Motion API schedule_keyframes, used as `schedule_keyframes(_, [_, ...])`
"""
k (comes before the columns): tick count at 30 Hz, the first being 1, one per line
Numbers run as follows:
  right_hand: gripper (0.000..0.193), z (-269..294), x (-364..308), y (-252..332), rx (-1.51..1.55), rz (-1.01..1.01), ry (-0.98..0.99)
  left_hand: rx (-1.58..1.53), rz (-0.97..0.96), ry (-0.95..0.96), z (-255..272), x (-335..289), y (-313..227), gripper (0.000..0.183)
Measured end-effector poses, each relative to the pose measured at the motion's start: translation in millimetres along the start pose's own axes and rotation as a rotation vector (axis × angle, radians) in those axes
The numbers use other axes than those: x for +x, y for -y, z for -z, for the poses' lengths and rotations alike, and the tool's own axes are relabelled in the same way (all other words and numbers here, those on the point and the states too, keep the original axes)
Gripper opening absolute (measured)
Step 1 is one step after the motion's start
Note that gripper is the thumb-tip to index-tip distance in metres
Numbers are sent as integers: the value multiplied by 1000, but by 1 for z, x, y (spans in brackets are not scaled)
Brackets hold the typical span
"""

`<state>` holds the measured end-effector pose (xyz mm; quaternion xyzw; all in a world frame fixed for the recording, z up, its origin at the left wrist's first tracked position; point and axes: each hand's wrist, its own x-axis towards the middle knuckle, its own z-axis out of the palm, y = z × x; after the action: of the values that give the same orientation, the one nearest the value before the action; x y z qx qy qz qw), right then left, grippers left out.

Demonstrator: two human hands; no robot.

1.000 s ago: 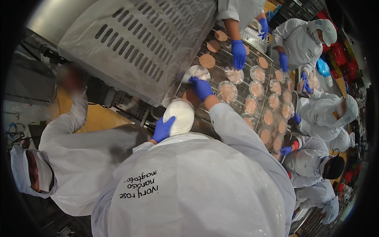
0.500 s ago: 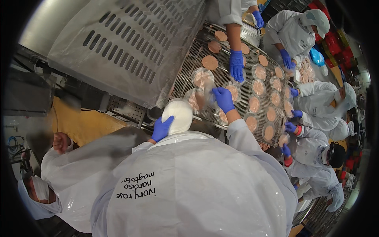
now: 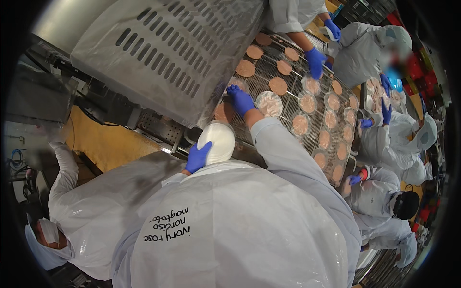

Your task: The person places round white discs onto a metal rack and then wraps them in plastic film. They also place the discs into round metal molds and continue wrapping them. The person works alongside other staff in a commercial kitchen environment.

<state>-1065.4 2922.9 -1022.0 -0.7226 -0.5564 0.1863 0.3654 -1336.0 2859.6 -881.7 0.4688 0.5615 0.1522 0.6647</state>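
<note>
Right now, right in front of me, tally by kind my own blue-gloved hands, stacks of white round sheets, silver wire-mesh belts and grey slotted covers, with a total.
Blue-gloved hands, left and right: 2
White round stack: 1
Silver wire-mesh belt: 1
Grey slotted cover: 1
Total: 5

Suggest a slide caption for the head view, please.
Left hand holds white discs, right hand reaches over patties on a mesh belt.
</note>
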Motion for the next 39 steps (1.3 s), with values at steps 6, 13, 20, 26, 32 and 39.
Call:
schedule_keyframes(6, [33,3,-83,81,-32,310,66,-4,58,-28,33,-5,-28,39])
schedule_keyframes(13, [40,84,-155,51,-6,-152,-50,-51,49,68,41,56,2,36])
schedule_keyframes(20, [24,61,-213,24,90,-451,-36,90,51,233,24,97,-1,35])
schedule_keyframes(26, [26,55,-134,-55,-335,-417,-274,77,119,308,6,128,3,35])
schedule_keyframes(32, [24,34,-124,-75,-260,-526,-362,53,96,247,16,156,17,34])
schedule_keyframes(39, [24,14,-45,-35,59,-232,-218,11,27,117,42,160,36,35])
